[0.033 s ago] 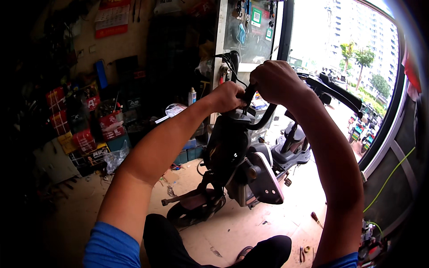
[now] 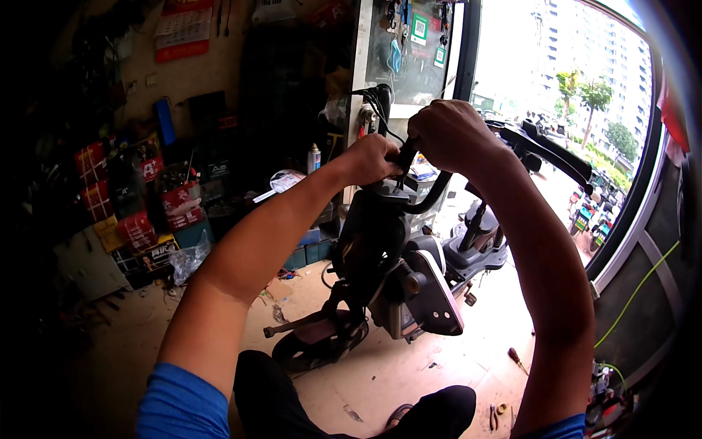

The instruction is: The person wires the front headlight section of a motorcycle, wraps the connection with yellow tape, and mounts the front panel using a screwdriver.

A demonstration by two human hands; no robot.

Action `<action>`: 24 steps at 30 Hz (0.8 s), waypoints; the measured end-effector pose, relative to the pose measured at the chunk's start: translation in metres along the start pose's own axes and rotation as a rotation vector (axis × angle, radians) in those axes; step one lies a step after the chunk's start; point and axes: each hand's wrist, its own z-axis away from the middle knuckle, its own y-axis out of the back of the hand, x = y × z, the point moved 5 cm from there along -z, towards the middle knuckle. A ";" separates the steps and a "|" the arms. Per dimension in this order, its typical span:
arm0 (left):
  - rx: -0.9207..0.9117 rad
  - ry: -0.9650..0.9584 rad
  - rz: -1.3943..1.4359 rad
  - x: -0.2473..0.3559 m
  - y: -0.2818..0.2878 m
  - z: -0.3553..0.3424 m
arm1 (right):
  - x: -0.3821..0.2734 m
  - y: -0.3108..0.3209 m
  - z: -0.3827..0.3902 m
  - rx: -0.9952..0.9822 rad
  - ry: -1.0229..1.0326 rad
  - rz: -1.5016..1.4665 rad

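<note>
- Black piece point(image 2: 407, 155), likely plastic or rubber-covered: we see it roughly upright between both hands, at the top of the scooter point(image 2: 371, 234), near the curved bar point(image 2: 437, 192). Too dark for us to tell exactly what it is.
- Right hand point(image 2: 455, 133): fingers curled over its upper end, pinching it.
- Left hand point(image 2: 375, 159): bunched at its side, fingers curled in; we can't tell whether the tips close on it.
- Handling, our guess: light, fairly stiff, smooth enough to slip under fingertips alone. Best hold: full grip on the upper end, lower part steadied.
- Cables point(image 2: 379, 106) just beyond the hands look soft and easy to snag; we'd avoid pulling there.
- Scooter should be heavy, and the bar would probably swing under a sideways shove. We'd brace on the curved bar, not on thin trim.
- Handlebar grip point(image 2: 567, 161) out right looks rubbery: decent second hold for us.
- Screwdriver point(image 2: 515, 357) and pliers point(image 2: 494, 417) lie on the floor point(image 2: 453, 358), well apart from the piece.
</note>
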 end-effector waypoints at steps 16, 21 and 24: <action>0.102 -0.001 0.036 -0.009 0.003 0.020 | -0.038 -0.037 -0.027 0.000 0.111 0.010; 0.072 0.081 0.175 -0.027 0.001 0.020 | -0.043 -0.043 -0.028 -0.112 0.093 0.064; 0.104 0.045 0.075 -0.028 0.003 0.018 | -0.039 -0.050 -0.034 -0.185 0.062 0.119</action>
